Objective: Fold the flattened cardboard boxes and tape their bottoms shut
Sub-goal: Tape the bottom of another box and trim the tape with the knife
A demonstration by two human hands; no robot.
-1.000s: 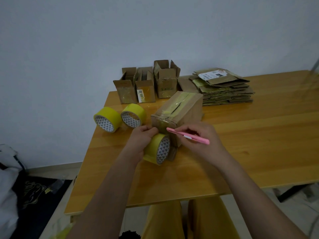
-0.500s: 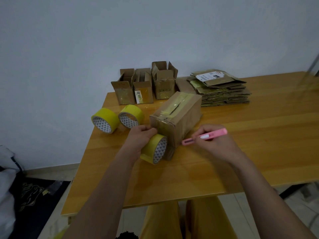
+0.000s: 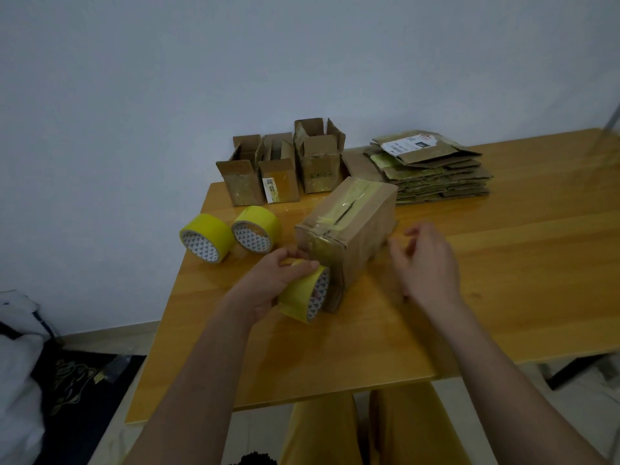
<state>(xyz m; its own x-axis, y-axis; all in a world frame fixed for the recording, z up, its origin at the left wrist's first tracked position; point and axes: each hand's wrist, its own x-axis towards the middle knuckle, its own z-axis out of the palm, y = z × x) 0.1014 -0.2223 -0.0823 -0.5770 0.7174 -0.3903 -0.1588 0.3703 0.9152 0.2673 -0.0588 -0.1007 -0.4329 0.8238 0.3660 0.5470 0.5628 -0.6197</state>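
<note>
A brown cardboard box (image 3: 349, 229), its taped bottom facing up, lies on its side on the worktop. A yellow tape roll (image 3: 307, 295) touches its near end. Behind it sits a stack of flattened cardboard boxes (image 3: 432, 169).

Centre: taped box (image 3: 349, 229) on table (image 3: 503, 280)
Left: two tape rolls (image 3: 231, 238)
Far: three open boxes (image 3: 285, 169)
Far right: flat cardboard stack (image 3: 432, 169)

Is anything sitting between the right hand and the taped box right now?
Nothing visible does. The right hand hovers just right of the taped box with only bare table between them. The left hand grips a tape roll at the box's near end, out of that path.
</note>
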